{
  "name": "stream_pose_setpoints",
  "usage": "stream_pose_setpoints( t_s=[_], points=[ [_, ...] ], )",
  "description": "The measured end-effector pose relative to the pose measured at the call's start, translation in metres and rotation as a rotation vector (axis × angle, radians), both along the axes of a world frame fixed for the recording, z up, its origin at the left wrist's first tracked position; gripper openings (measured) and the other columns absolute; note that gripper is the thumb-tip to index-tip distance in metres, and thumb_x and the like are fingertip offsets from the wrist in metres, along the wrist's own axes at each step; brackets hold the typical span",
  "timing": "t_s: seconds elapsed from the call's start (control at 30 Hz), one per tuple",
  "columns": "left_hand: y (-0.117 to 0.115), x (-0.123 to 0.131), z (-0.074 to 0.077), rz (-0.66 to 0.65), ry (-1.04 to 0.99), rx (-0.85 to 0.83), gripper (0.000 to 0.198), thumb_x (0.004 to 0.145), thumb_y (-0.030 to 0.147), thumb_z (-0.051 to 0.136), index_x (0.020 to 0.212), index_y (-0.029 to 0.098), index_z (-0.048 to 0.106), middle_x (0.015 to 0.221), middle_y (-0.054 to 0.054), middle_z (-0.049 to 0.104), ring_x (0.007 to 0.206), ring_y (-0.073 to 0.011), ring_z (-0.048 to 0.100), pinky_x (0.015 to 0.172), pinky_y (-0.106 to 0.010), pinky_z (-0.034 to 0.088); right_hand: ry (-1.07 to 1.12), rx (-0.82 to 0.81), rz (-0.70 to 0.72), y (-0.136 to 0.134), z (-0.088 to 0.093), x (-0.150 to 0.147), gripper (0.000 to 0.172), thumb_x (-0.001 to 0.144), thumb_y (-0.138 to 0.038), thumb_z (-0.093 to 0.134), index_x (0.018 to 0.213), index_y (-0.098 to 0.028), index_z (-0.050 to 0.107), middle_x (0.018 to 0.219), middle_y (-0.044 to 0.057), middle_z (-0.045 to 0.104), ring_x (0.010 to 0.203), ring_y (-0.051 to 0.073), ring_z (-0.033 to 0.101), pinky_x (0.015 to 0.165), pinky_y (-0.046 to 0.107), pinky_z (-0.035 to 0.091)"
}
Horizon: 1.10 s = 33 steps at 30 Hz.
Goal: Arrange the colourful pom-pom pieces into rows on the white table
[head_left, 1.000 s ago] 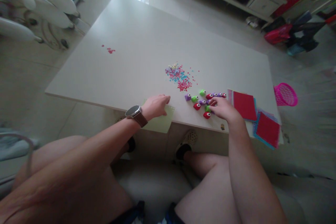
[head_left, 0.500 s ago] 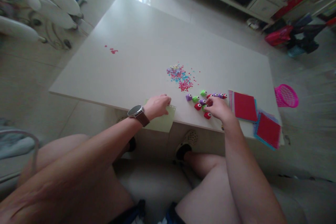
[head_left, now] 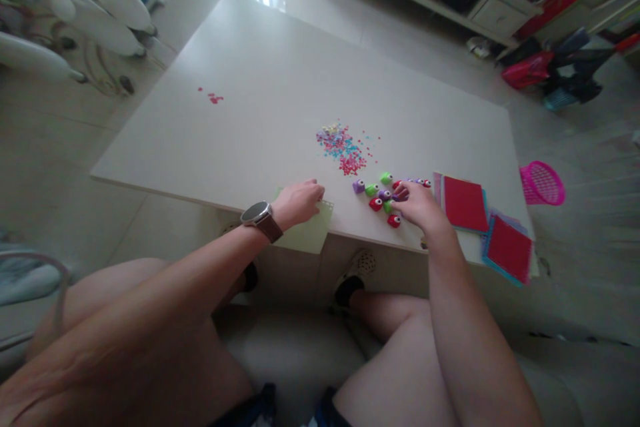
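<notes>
My left hand point(head_left: 300, 203), watch point(head_left: 257, 213) on wrist, lies over the pale green sheet point(head_left: 310, 233) at the near edge of the white table point(head_left: 260, 93), fingers curled; can't tell if they pinch the sheet, part of which sticks out past the edge. My right hand point(head_left: 420, 205) is in among the small eyed figures point(head_left: 376, 204), right of the sheet, fingers bent, thumb and fingertips close together; can't tell whether one is pinched. Figures are purple, green and red, loosely bunched, some partly hidden behind my fingers; one red one sits nearest the table edge. Just right of that hand, a stack of red squares point(head_left: 465, 203), another stack point(head_left: 507, 250) nearer and farther right. Pile of tiny coloured bits point(head_left: 350, 163) beyond the figures, a few red bits point(head_left: 215, 99) far left. Pink basket point(head_left: 543, 183) right of the table
</notes>
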State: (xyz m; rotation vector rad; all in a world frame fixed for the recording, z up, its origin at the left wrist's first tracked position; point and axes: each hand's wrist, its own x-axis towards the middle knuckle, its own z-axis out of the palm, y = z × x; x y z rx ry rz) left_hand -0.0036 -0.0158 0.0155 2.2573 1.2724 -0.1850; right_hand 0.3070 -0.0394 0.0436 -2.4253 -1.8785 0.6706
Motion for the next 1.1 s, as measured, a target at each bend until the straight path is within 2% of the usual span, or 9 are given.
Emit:
stream_pose_setpoints(
  t_s=[0.27, 0.53, 0.63, 0.77, 0.83, 0.93, 1.0, 1.1],
  points=[
    [0.000, 0.000, -0.001, -0.005, -0.006, -0.008, 0.022, 0.091, 0.020, 0.067, 0.111, 0.020, 0.075, 0.121, -0.011, 0.072, 0.098, -0.0258, 0.073, 0.074, -0.034, 0.048, -0.011, 0.012, 0.039, 0.002, 0.000, -0.012, 0.027, 0.088, -0.007, 0.071, 0.114, -0.013, 0.077, 0.116, 0.014, 0.079, 0.098, 0.023, 0.074, 0.089, 0.031, 0.054],
    [-0.001, 0.000, -0.005, -0.010, 0.004, -0.001, 0.020, 0.096, 0.024, 0.064, 0.113, 0.020, 0.073, 0.122, -0.012, 0.069, 0.095, -0.0252, 0.073, 0.071, -0.035, 0.046, -0.043, 0.085, 0.072, 0.005, -0.013, -0.020, 0.014, 0.092, -0.015, 0.074, 0.104, -0.016, 0.081, 0.104, 0.012, 0.080, 0.096, 0.024, 0.073, 0.091, 0.032, 0.053],
    [-0.001, 0.001, -0.001, -0.009, -0.005, 0.004, 0.019, 0.097, 0.025, 0.063, 0.113, 0.020, 0.073, 0.123, -0.012, 0.069, 0.093, -0.0247, 0.073, 0.071, -0.035, 0.046, -0.055, 0.053, 0.072, 0.005, -0.011, -0.021, 0.017, 0.089, -0.011, 0.072, 0.104, -0.016, 0.080, 0.104, 0.013, 0.080, 0.097, 0.025, 0.074, 0.089, 0.033, 0.053],
    [-0.002, 0.002, 0.003, -0.002, -0.041, 0.002, 0.019, 0.099, 0.025, 0.060, 0.111, 0.020, 0.073, 0.122, -0.013, 0.070, 0.094, -0.0241, 0.072, 0.075, -0.035, 0.048, -0.047, 0.076, 0.046, 0.005, -0.003, -0.023, 0.013, 0.090, -0.012, 0.071, 0.100, -0.017, 0.078, 0.102, 0.012, 0.079, 0.096, 0.025, 0.073, 0.087, 0.034, 0.053],
    [-0.002, 0.003, 0.005, 0.002, -0.057, 0.006, 0.018, 0.100, 0.024, 0.059, 0.110, 0.019, 0.073, 0.120, -0.013, 0.071, 0.095, -0.0238, 0.073, 0.076, -0.034, 0.048, 0.029, 0.115, 0.004, 0.006, 0.002, -0.023, 0.013, 0.090, -0.012, 0.072, 0.101, -0.017, 0.076, 0.102, 0.011, 0.079, 0.095, 0.024, 0.073, 0.086, 0.033, 0.053],
    [-0.001, 0.005, 0.007, 0.004, -0.068, 0.022, 0.018, 0.101, 0.022, 0.056, 0.109, 0.019, 0.072, 0.116, -0.013, 0.075, 0.098, -0.0245, 0.073, 0.077, -0.034, 0.047, 0.261, 0.146, -0.061, 0.007, 0.012, -0.025, 0.011, 0.088, -0.011, 0.072, 0.098, -0.017, 0.073, 0.101, 0.010, 0.078, 0.095, 0.022, 0.073, 0.087, 0.032, 0.055],
    [-0.001, 0.006, 0.008, -0.002, -0.072, 0.028, 0.020, 0.102, 0.020, 0.053, 0.109, 0.019, 0.072, 0.112, -0.013, 0.077, 0.100, -0.0257, 0.073, 0.077, -0.034, 0.047, 0.403, 0.130, -0.089, 0.007, 0.017, -0.029, 0.010, 0.088, -0.012, 0.072, 0.097, -0.016, 0.071, 0.100, 0.009, 0.078, 0.094, 0.021, 0.074, 0.086, 0.031, 0.056],
    [-0.001, 0.007, 0.008, -0.005, -0.073, 0.020, 0.021, 0.102, 0.020, 0.051, 0.110, 0.020, 0.071, 0.111, -0.013, 0.079, 0.101, -0.0262, 0.074, 0.077, -0.035, 0.047, 0.500, 0.074, -0.094, 0.005, 0.021, -0.039, 0.011, 0.089, -0.015, 0.073, 0.100, -0.017, 0.071, 0.098, 0.008, 0.079, 0.087, 0.020, 0.075, 0.080, 0.030, 0.058]
  ],
)
